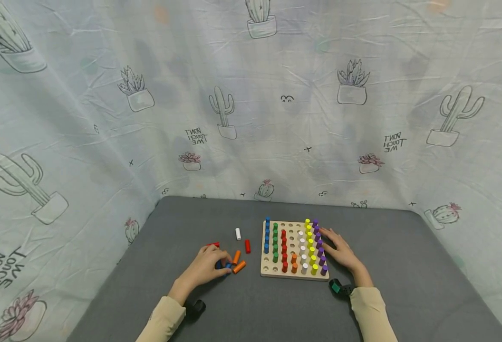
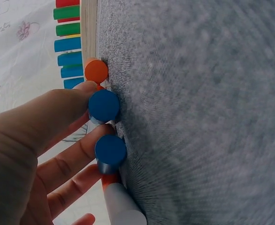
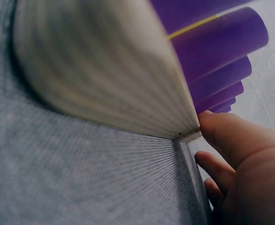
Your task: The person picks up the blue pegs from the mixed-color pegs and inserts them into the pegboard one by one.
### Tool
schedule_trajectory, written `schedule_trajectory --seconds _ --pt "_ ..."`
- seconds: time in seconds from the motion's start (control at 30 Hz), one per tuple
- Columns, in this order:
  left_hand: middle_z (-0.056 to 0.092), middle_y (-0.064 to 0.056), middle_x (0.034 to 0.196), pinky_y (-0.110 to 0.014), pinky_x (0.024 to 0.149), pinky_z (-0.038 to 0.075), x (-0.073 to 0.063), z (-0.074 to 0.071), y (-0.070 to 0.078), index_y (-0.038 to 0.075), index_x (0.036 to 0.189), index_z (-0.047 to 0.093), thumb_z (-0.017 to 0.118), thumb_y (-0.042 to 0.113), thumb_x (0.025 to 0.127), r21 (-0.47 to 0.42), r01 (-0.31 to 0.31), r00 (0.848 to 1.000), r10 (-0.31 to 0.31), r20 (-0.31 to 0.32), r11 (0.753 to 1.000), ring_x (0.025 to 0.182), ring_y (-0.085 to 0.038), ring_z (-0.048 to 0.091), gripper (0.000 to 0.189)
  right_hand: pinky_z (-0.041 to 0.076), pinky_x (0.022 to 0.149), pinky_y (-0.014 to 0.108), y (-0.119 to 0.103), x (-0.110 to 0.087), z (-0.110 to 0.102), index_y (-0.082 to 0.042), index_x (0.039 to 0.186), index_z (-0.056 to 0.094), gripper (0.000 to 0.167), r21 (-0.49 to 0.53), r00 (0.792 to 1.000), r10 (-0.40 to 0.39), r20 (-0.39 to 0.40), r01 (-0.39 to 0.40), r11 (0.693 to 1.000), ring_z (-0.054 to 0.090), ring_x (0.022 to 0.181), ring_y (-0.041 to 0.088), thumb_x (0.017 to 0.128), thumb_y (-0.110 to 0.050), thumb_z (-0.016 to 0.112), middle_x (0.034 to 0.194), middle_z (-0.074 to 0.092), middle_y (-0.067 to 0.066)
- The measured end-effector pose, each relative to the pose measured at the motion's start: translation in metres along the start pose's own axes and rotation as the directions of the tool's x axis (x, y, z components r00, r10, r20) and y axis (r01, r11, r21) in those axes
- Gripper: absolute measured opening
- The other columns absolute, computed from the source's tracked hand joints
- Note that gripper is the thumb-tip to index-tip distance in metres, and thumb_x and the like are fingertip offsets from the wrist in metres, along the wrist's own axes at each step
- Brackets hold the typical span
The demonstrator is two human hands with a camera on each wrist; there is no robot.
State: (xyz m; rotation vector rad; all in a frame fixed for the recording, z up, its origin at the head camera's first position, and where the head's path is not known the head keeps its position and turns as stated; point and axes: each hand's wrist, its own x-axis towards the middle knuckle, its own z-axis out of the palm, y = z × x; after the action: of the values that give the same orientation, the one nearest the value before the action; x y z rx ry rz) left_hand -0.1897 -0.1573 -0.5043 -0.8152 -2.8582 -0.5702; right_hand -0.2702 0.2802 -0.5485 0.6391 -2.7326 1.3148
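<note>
My left hand (image 1: 209,263) is low over the loose pegs left of the board. In the left wrist view, its thumb and forefinger pinch a blue peg (image 2: 103,107); a second blue peg (image 2: 110,151) lies by the other fingers. Two orange pegs (image 1: 239,267) lie just right of this hand. The wooden pegboard (image 1: 268,272) holds columns of blue, green, red, orange, white, yellow and purple pegs. My right hand (image 1: 341,250) rests against the board's right side, fingers extended, the thumb touching its edge beside the purple pegs (image 3: 222,47).
Loose on the grey table (image 1: 405,256) are a white peg (image 1: 238,233), a red peg (image 1: 247,246) and another red peg (image 1: 214,244) partly behind the left hand. Several holes in the board hold no peg. A cactus-print curtain (image 1: 285,142) hangs behind the table.
</note>
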Motion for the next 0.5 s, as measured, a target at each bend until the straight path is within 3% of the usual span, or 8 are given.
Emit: schedule_trajectory --seconds 0.23,0.5 --pt "0.051 0.020 0.071 -0.051 0.100 0.030 -0.0003 -0.0004 0.0027 0.027 0.089 0.066 0.074 0.031 0.078 0.001 0.019 1.000 -0.019 -0.004 1.000 0.086 -0.009 0.046 0.013 0.005 0.107 0.063 0.0017 0.0008 0.0014 -0.003 0.140 0.039 0.053 0.000 1.000 0.004 0.009 -0.004 1.000 0.014 0.136 0.047 0.093 -0.022 0.055 0.144 0.031 0.027" --pt "0.049 0.020 0.070 -0.053 0.100 0.029 -0.0002 0.0003 0.0035 0.027 0.087 0.065 0.074 0.028 0.079 -0.018 0.045 0.999 -0.046 -0.027 0.999 0.085 -0.010 0.046 0.012 0.005 0.107 0.063 0.0013 -0.0001 0.0011 -0.003 0.139 0.040 0.052 -0.004 1.000 0.004 0.003 -0.004 1.000 0.015 0.136 0.047 0.093 -0.022 0.055 0.144 0.031 0.027"
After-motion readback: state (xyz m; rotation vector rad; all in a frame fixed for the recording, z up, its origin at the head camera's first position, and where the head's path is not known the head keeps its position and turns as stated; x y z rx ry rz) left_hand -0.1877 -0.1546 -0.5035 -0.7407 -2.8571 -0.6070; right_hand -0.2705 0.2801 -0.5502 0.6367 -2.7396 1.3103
